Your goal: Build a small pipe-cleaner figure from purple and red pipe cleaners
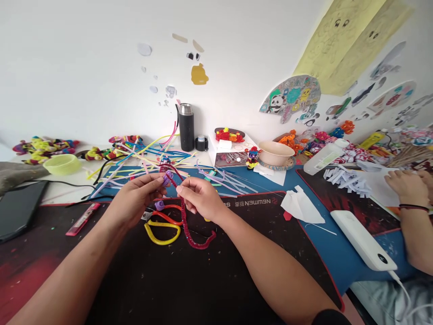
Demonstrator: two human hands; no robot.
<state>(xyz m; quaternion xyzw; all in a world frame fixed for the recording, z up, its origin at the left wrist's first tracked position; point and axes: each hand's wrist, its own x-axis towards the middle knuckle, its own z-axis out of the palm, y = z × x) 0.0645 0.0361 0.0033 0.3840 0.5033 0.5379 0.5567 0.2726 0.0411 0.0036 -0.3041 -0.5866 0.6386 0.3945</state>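
Note:
In a pinch, my left hand (140, 192) holds a small pipe-cleaner figure with a purple part (167, 178) at my fingertips; its colourful top (164, 161) shows above them. My right hand (201, 196) pinches a glittery dark red pipe cleaner (185, 225), which runs from the figure and hangs in a curve over the mat. Under my hands lie scissors with a yellow handle loop (162, 241) and an orange one (176, 221). A second purple piece (159, 205) is beside them. My fingers hide where the red pipe cleaner joins the figure.
Loose pipe cleaners (237, 183) spread behind my hands. A black thermos (186, 131), a beige bowl (276, 153) and a finished small figure (252, 158) stand farther back. On the right are a white power bank (361, 241) and another person's hand (402, 185).

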